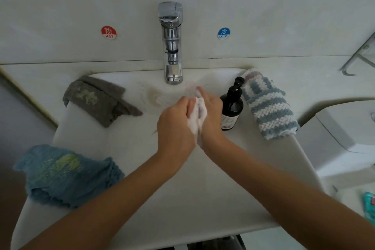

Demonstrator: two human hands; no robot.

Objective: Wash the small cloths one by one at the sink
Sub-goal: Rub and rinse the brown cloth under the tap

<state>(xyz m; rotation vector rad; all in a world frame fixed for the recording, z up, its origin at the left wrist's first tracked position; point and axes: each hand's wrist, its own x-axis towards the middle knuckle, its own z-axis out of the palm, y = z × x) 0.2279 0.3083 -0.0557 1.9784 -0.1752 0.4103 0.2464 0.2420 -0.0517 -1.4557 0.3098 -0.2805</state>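
Note:
Over the middle of the white sink (pixel 125 140), my left hand (pixel 174 126) and my right hand (pixel 211 113) are pressed together around a small white soapy cloth (pixel 197 116), which is bunched up and mostly hidden between the palms. Foam covers it. A grey cloth (pixel 99 100) with a pale stain lies on the sink's left rim. A blue cloth (pixel 65 174) with yellow-green stains hangs over the near left rim. A blue-and-white striped cloth (pixel 267 105) lies on the right rim.
The chrome tap (pixel 172 46) stands at the back centre, with hot and cold stickers on the wall either side. A dark pump bottle (pixel 232 105) stands just right of my right hand. A toilet cistern (pixel 349 128) is at the far right.

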